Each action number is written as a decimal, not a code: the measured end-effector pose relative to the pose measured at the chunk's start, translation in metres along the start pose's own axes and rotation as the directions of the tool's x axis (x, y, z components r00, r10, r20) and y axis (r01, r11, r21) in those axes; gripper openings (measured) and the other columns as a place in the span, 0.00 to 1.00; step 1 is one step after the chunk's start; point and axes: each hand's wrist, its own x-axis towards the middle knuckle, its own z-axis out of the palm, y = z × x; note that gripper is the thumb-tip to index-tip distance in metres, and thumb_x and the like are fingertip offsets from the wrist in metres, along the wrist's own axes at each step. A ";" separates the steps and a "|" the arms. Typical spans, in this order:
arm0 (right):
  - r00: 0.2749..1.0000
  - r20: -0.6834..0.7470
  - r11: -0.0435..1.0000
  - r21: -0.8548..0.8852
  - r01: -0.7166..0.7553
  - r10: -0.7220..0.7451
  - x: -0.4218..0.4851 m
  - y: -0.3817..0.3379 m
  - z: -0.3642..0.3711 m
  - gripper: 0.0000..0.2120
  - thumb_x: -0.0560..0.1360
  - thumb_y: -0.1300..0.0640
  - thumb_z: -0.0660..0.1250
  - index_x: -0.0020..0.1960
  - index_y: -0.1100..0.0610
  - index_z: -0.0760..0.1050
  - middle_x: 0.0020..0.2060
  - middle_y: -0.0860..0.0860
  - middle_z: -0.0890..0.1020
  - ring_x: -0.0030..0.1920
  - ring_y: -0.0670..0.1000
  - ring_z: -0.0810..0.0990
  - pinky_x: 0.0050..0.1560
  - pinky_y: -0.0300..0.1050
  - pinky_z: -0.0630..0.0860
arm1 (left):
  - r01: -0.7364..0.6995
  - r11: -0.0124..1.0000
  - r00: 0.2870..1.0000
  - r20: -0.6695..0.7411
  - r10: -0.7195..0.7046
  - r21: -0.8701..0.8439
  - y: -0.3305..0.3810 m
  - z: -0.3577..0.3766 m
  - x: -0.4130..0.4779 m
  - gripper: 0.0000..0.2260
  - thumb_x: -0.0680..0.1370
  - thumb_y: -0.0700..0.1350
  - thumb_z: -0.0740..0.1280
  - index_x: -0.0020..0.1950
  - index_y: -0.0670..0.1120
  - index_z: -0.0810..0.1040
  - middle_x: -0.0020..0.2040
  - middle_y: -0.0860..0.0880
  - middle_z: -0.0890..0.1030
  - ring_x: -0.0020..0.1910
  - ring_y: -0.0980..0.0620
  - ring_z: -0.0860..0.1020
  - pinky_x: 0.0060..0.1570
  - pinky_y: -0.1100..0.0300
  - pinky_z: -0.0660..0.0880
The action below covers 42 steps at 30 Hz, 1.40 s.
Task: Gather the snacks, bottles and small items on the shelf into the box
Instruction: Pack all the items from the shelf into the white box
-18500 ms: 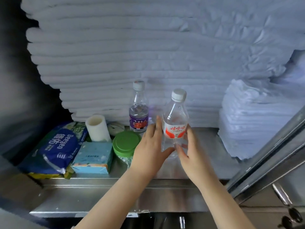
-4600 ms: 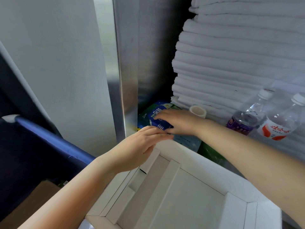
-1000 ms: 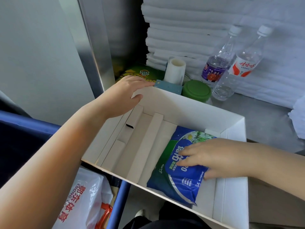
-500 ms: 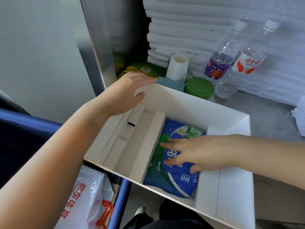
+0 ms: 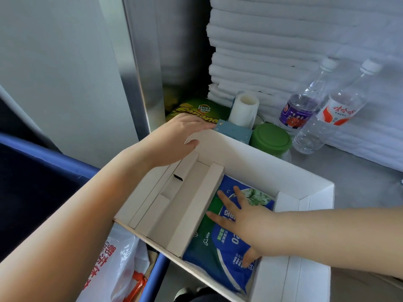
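Observation:
A white cardboard box [image 5: 257, 162] with folded inner flaps sits tilted against the shelf edge. Inside it lies a blue and green packet [image 5: 220, 247]; my right hand [image 5: 244, 216] presses flat on it with fingers spread. My left hand [image 5: 174, 136] rests on the box's far left corner, fingers straight. On the steel shelf [image 5: 340, 168] behind stand a green banana snack bag [image 5: 196, 110], a white roll [image 5: 244, 110], a blue tissue pack [image 5: 235, 131], a green-lidded jar [image 5: 270, 140], a purple-label bottle [image 5: 303, 103] and a red-label bottle [image 5: 335, 110].
Stacked white towels [image 5: 283, 44] fill the back of the shelf. A steel post [image 5: 139, 68] stands at the left. Below the box hang a white plastic bag with red print [image 5: 113, 269] and a blue bar [image 5: 50, 158].
My right hand has pushed the blue packet further left in the box, against the inner flap, and now lies flatter on it. My left hand stays on the box corner.

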 end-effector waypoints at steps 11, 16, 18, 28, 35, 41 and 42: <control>0.971 -0.166 0.880 0.418 0.227 -0.171 -0.064 0.039 -0.107 0.24 0.72 0.32 0.59 0.65 0.39 0.68 0.61 0.38 0.76 0.58 0.39 0.76 0.53 0.40 0.77 | 0.024 1.000 0.999 0.038 -0.023 -0.019 0.005 -0.006 -0.003 0.22 0.79 0.41 0.62 0.72 0.55 0.66 0.68 0.55 0.69 0.68 0.57 0.64 0.68 0.62 0.61; 0.854 -0.520 0.829 0.485 0.278 0.018 -0.092 0.077 -0.138 0.22 0.68 0.30 0.58 0.59 0.34 0.72 0.54 0.29 0.77 0.55 0.29 0.73 0.55 0.36 0.72 | 0.061 0.993 0.998 0.031 -0.058 -0.097 0.005 -0.009 0.002 0.17 0.80 0.46 0.60 0.69 0.54 0.70 0.66 0.56 0.72 0.65 0.62 0.66 0.62 0.76 0.59; 0.777 -0.618 0.919 0.364 0.150 0.118 -0.085 0.088 -0.137 0.21 0.69 0.32 0.56 0.61 0.35 0.69 0.57 0.30 0.74 0.56 0.33 0.73 0.54 0.37 0.72 | 0.112 0.985 0.994 0.018 -0.110 -0.129 0.004 -0.013 0.010 0.16 0.81 0.48 0.59 0.69 0.55 0.70 0.65 0.57 0.73 0.61 0.65 0.67 0.53 0.83 0.58; 0.571 -0.812 0.991 0.056 -0.120 0.116 -0.019 0.107 -0.137 0.20 0.77 0.48 0.62 0.67 0.51 0.65 0.64 0.48 0.70 0.63 0.50 0.69 0.52 0.48 0.77 | 0.572 0.788 0.779 0.151 -0.609 0.229 -0.022 0.000 0.100 0.36 0.72 0.62 0.67 0.73 0.45 0.60 0.67 0.43 0.68 0.63 0.44 0.71 0.58 0.51 0.72; 0.509 -0.852 0.993 0.103 -0.060 0.119 -0.011 0.103 -0.135 0.20 0.78 0.49 0.62 0.68 0.51 0.65 0.65 0.48 0.70 0.63 0.50 0.71 0.54 0.44 0.75 | 0.634 0.623 0.566 0.275 -0.777 0.458 -0.031 0.021 0.125 0.52 0.62 0.71 0.67 0.76 0.45 0.52 0.69 0.42 0.64 0.66 0.42 0.66 0.61 0.48 0.70; 0.537 -0.830 0.983 0.185 0.010 0.151 -0.003 0.110 -0.127 0.21 0.77 0.47 0.63 0.68 0.50 0.66 0.64 0.45 0.70 0.60 0.48 0.72 0.51 0.42 0.76 | 0.663 0.581 0.487 0.318 -0.813 0.472 -0.026 0.023 0.131 0.58 0.62 0.69 0.70 0.76 0.46 0.37 0.74 0.39 0.53 0.72 0.39 0.54 0.68 0.47 0.60; 0.573 -0.807 0.982 0.190 0.023 0.142 0.000 0.111 -0.125 0.21 0.76 0.47 0.64 0.66 0.50 0.67 0.62 0.45 0.71 0.59 0.48 0.72 0.50 0.44 0.76 | 0.656 0.584 0.481 0.332 -0.811 0.477 -0.025 0.023 0.131 0.58 0.62 0.69 0.70 0.76 0.46 0.38 0.74 0.39 0.52 0.72 0.39 0.54 0.68 0.47 0.60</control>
